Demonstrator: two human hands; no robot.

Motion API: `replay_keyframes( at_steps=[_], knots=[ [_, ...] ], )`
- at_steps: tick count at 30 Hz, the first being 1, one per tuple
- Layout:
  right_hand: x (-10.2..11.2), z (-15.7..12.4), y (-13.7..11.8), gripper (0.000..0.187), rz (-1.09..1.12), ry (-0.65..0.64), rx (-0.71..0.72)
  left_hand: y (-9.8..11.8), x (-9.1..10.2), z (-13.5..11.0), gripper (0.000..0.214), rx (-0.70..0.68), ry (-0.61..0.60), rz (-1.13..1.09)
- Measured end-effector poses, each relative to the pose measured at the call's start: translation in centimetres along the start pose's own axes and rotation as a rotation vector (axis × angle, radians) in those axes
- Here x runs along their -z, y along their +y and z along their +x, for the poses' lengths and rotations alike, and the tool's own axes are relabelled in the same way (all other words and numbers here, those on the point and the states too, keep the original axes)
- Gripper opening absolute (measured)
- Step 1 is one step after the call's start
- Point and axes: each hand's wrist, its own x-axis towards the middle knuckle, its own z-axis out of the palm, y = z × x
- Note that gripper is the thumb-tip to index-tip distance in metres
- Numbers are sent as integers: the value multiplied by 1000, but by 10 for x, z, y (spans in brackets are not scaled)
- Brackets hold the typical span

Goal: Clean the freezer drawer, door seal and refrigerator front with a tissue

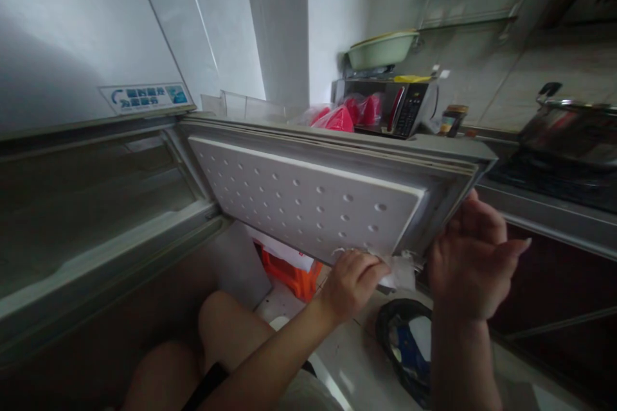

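An open fridge drawer-door [308, 199] with a white dimpled inner panel swings out in front of me. My left hand [354, 279] is closed on a small white cloth or tissue [401, 271] pressed against the door's lower edge. My right hand [472, 260] grips the door's right corner, fingers curled around the rim. My bare knees [216, 327] show below.
The empty fridge compartment [96, 218] lies to the left. An orange box [289, 270] sits on the floor behind the door, a dark slipper [405, 340] near my hands. A microwave [400, 106], red bags [337, 119], a jar [453, 119] and a pot [569, 128] stand on the counter.
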Motion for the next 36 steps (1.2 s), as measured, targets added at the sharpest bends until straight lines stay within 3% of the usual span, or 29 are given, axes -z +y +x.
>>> replay_keyframes(
  at_steps=[2,4,9,14,16,22,26,28,31,36],
  knots=[
    [0,0,0,39,6,6,-4,0,-1,4,17,-60,-18,42],
    [-1,0,0,39,13,12,-9,-4,4,3,20,-37,-2,57],
    [-2,-2,-2,38,29,-1,-4,-39,33,-6,30,236,176,17],
    [-3,-4,-5,37,45,-45,0,-110,65,-21,14,732,633,-124],
    [-4,-5,-6,36,52,-39,-26,-144,77,-29,17,829,758,-165],
    [-5,-6,-9,35,63,-38,-31,-236,126,-44,17,947,954,-117],
    [-6,-7,-9,34,26,-36,-3,-273,156,-47,13,1020,963,-94],
    [-6,-7,-8,35,19,-37,-1,-280,165,-47,12,1036,939,-89],
    [-5,-7,-7,36,0,-34,-5,-274,166,-46,12,1027,901,-81],
    [-5,-7,-7,35,13,-37,2,-228,138,-38,11,928,821,-57]
  ],
)
